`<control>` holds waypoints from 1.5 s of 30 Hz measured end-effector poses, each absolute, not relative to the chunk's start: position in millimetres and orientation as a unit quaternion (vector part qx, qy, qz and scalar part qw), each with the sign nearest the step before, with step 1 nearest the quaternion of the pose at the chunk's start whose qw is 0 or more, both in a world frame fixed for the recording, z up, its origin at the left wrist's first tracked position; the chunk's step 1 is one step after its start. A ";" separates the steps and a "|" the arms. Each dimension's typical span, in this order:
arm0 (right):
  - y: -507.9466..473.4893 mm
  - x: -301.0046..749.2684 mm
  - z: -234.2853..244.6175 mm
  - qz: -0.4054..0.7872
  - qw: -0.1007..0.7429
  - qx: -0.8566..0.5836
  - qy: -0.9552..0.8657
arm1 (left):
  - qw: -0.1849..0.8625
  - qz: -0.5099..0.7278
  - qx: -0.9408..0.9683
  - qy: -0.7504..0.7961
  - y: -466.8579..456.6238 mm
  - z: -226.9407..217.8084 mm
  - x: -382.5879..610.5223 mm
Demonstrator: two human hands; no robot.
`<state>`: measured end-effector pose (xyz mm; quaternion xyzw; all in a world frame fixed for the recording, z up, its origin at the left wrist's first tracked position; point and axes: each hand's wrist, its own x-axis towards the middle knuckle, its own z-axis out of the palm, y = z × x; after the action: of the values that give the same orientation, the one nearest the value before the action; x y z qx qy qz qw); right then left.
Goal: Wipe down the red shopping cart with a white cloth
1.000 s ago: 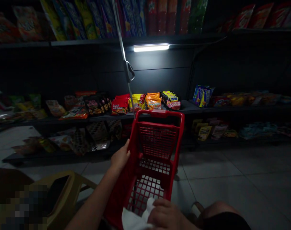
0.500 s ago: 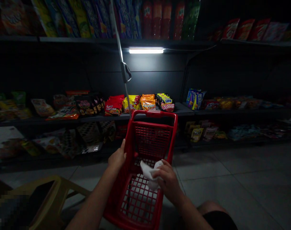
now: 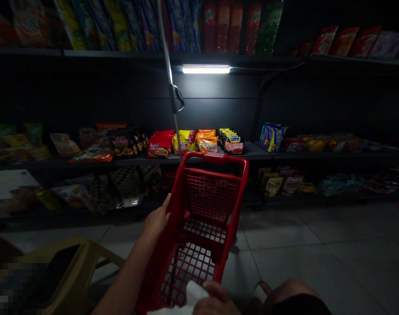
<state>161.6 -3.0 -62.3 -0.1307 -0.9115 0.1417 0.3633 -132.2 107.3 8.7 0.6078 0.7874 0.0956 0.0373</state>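
Observation:
A red plastic shopping basket stands tilted on the tiled floor in front of me, its grid walls showing nothing inside. My left hand grips its left rim, fingers wrapped over the edge. At the bottom edge of the view my right hand is closed on a white cloth, resting at the basket's near rim. A metal pole with a handle rises from behind the basket.
Dark shelves hold rows of snack packets under a lit strip lamp. A tan plastic stool stands at lower left. My knee shows at lower right. Grey tiled floor spreads to the right.
My right hand with the white cloth had risen to the basket's middle half a second ago and has dropped back to the near rim. The left hand stays on the rim.

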 end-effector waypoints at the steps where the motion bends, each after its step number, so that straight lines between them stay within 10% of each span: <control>1: 5.4 165.6 -57.3 0.138 0.362 -0.122 -0.914 | 0.037 0.090 0.606 0.789 108.0 8.3 -133.2; 21: 51.6 162.9 -41.3 0.112 0.498 -0.279 -0.813 | -0.022 0.212 0.712 0.669 62.3 -2.4 -115.9; 33: 48.4 156.1 8.3 0.612 0.641 -0.342 -0.313 | -0.116 0.099 0.601 0.785 24.8 -23.3 -147.9; 39: 92.6 183.1 19.3 0.391 0.705 -0.416 -0.421 | -0.075 0.136 0.584 0.796 34.0 -18.9 -153.1; 45: 50.5 136.8 -15.1 0.231 0.431 -0.293 -0.822 | -0.072 0.152 0.578 0.799 36.8 -16.6 -138.4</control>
<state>136.8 50.5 -15.1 -0.2932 -0.8215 0.2311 0.4310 -138.4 36.8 -16.6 0.5775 0.7988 0.1523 -0.0719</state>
